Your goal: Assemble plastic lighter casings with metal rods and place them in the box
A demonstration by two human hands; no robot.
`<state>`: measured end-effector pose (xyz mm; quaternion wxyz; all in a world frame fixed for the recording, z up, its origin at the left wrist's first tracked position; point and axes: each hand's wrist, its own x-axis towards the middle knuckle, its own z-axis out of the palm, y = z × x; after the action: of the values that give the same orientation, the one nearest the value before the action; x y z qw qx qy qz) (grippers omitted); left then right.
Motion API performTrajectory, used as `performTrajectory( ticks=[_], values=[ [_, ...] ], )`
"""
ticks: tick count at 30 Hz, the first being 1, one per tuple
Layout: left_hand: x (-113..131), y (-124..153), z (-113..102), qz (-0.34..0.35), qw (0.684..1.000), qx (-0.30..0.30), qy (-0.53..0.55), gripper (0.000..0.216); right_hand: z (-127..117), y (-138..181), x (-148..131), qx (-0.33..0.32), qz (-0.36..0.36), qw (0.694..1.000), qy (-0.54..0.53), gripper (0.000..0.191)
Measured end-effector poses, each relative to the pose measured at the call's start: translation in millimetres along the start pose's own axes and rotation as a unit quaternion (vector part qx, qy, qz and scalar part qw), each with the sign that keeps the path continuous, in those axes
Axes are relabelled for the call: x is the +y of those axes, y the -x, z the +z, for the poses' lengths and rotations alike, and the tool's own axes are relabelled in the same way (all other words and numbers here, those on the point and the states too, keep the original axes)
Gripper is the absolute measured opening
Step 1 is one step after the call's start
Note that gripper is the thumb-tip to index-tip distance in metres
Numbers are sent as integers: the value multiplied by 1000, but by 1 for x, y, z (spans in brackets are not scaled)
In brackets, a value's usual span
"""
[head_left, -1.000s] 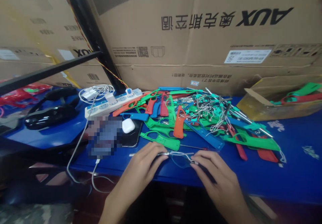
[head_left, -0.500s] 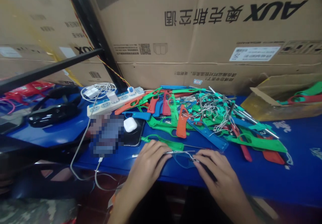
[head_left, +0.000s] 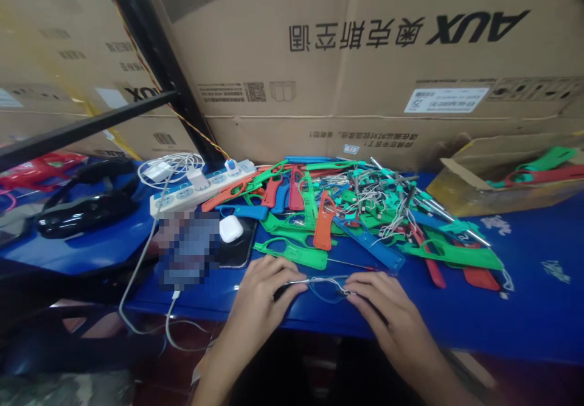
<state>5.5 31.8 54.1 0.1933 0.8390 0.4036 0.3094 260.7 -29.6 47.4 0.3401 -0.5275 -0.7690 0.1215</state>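
Observation:
Just above the table's front edge, a translucent blue lighter casing with a trigger loop spans the gap between my hands. My left hand is closed, pinching the casing's metal tube end between thumb and fingers. On the other side, my right hand is closed around the handle end, which its fingers mostly hide. A thin white wire runs along the casing into the right fingertips. Just beyond the hands lies a green lighter casing, with a thin screwdriver beside it.
A pile of coloured lighter parts covers the back of the blue table. An open carton holds more at right. On the left are a power strip, white earbud case, phone, cables and black headset.
The view has shifted slightly, so the scene sits a little further left. Both hands keep their pinch on the lighter casing; the right fingers have moved slightly closer to the left.

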Motion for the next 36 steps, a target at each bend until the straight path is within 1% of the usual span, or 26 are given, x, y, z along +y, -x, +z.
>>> performTrajectory(
  ticks=[2,6,10,13,17,20,24,31,36],
  values=[
    [2,-2,2,-17,1000,-11,2,3,-1,-1,1,-11,2,1000,-13,19],
    [8,-5,4,-74,997,-34,17,7,-2,-1,7,-30,8,999,-36,18],
    [9,-3,0,-88,995,-31,20,10,-1,-2,6,-16,21,999,-38,16],
    [6,0,-5,-110,993,-44,9,8,-1,-3,3,-2,22,999,-37,16],
    [3,0,-7,-133,989,-58,26,8,2,-2,3,7,15,999,-40,13],
    [2,2,-5,-117,992,-47,22,6,4,0,6,13,16,999,-45,11],
    [-1,5,-3,-90,995,-20,21,5,4,0,6,4,13,999,-48,10],
    [1,5,1,-39,998,32,37,5,5,-2,7,32,1,998,-54,11],
    [3,6,1,-15,998,44,32,3,6,-1,7,39,-1,998,-45,11]
  ],
)
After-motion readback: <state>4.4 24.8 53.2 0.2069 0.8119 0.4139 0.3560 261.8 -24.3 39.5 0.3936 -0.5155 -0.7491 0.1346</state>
